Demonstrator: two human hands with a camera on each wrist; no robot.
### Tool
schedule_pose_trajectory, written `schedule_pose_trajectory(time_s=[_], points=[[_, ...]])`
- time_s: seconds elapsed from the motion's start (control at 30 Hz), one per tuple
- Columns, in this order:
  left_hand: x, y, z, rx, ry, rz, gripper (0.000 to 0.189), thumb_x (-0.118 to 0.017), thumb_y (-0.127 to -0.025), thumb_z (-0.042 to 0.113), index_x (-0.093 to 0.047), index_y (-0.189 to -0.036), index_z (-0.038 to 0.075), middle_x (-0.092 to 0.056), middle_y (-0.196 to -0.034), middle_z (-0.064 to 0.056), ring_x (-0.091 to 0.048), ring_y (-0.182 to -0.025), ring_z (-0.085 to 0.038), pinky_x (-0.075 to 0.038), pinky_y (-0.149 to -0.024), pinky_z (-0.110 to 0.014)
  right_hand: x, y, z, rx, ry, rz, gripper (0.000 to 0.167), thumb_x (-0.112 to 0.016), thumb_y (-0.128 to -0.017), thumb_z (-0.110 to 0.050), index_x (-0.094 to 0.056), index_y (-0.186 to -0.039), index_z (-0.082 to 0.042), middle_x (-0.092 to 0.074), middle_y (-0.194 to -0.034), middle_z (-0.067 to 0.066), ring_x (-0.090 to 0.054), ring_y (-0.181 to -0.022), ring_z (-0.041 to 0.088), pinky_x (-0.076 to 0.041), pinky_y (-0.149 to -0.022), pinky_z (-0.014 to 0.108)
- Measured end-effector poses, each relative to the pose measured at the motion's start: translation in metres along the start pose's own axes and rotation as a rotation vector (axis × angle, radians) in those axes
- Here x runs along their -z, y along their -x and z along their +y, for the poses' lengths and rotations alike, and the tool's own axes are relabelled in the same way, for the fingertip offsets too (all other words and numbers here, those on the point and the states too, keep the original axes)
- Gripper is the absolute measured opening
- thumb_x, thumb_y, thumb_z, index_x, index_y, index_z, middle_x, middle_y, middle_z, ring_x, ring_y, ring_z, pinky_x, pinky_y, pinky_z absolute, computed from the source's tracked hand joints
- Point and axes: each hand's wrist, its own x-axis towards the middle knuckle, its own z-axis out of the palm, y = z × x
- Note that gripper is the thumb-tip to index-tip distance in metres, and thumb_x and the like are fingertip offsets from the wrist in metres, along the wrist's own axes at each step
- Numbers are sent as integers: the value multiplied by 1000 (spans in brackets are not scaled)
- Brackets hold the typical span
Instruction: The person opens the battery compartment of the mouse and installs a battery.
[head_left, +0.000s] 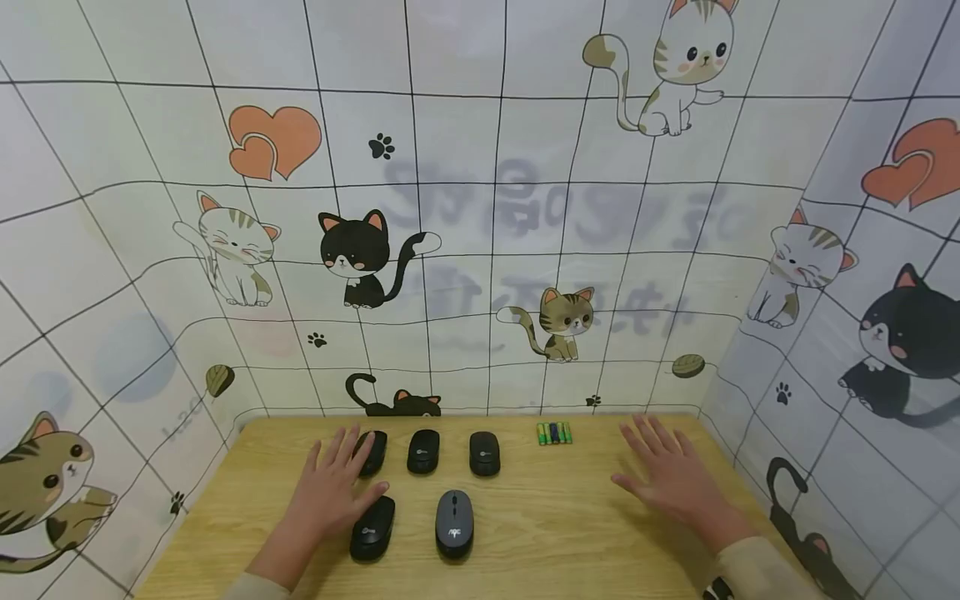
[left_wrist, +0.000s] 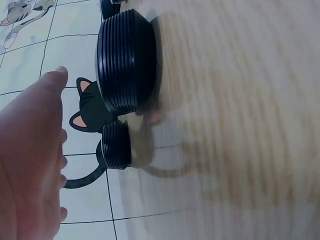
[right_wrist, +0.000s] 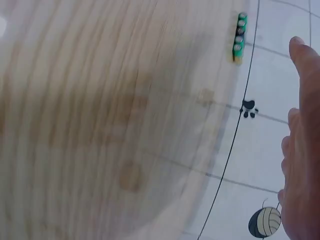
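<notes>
My left hand (head_left: 326, 492) is spread flat with straight fingers, above the left side of the table. It partly covers a black mouse (head_left: 375, 454) in the back row, and its thumb overlaps the top of another black mouse (head_left: 372, 530) nearer me. In the left wrist view, a ribbed black mouse (left_wrist: 125, 62) stands beside the thumb, apart from it. Over the table's right side my right hand (head_left: 671, 471) is spread too, holding nothing. A row of several small green batteries (head_left: 554, 433) lies to its left; the right wrist view shows these batteries (right_wrist: 239, 37) beyond the thumb.
Two more black mice, one centre-left (head_left: 423, 452) and one in the middle (head_left: 484, 454), complete the back row. A dark grey mouse (head_left: 454, 525) lies in front of them. The wooden table (head_left: 555, 533) meets a cat-printed, gridded curtain (head_left: 465, 250) at the back and sides.
</notes>
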Motion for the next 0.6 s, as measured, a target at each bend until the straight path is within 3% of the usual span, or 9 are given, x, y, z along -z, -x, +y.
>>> schedule_pose_trajectory(time_s=[0.23,0.37,0.6], points=[[0,-2,9,-71,72,44,83,-67,-104,64,-51,-165,11,-45,-169,-22,-44,-154,-47,-35,-122,-74,-9,-1,-26,47,-135,-5,94,-68,-102,-68,-37,-174,-16,-30,-179,16,-27,-164,46,-21,-130,67],[0,-2,14,-98,147,20,78,-73,-103,57,-54,-163,10,-49,-165,-21,-48,-151,-47,-38,-120,-73,-14,-2,-41,84,-188,23,94,-75,-100,-62,-39,-173,-15,-36,-176,16,-32,-162,44,-24,-129,66],[-1,1,24,-142,358,-39,75,-78,-101,50,-56,-160,9,-51,-163,-20,-49,-149,-47,-44,-116,-73,-19,-2,-66,152,-276,76,86,-82,-99,-49,-47,-167,-8,-49,-167,21,-47,-151,51,-39,-116,77]])
